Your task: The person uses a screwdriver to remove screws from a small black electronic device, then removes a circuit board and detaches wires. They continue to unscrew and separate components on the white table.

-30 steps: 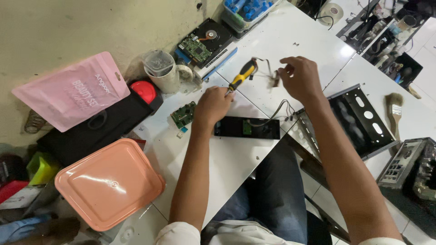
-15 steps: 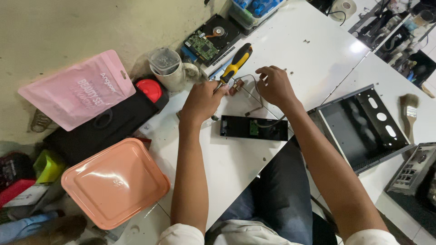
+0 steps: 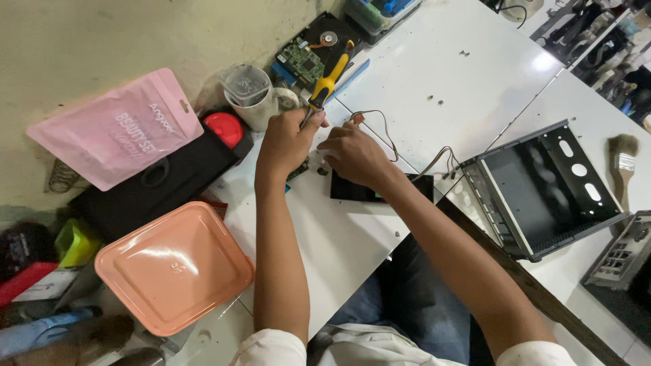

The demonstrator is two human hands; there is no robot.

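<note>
Head view: yellow-and-black-handled screwdriver [image 3: 328,80]

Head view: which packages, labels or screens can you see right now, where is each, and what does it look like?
Pink pouch: flat resealable bag with pale lettering, far left against the wall, partly on a black case.
Peach lid: square with rounded corners, lower left, near the left forearm.
Clear cup: lidded plastic cup just beyond the left hand.
No lit screens visible.

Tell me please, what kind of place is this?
Probably an electronics repair bench. The left hand holds a yellow-and-black screwdriver, bare hard drives lie on the white table, and an open metal case sits beside a paintbrush.
</note>
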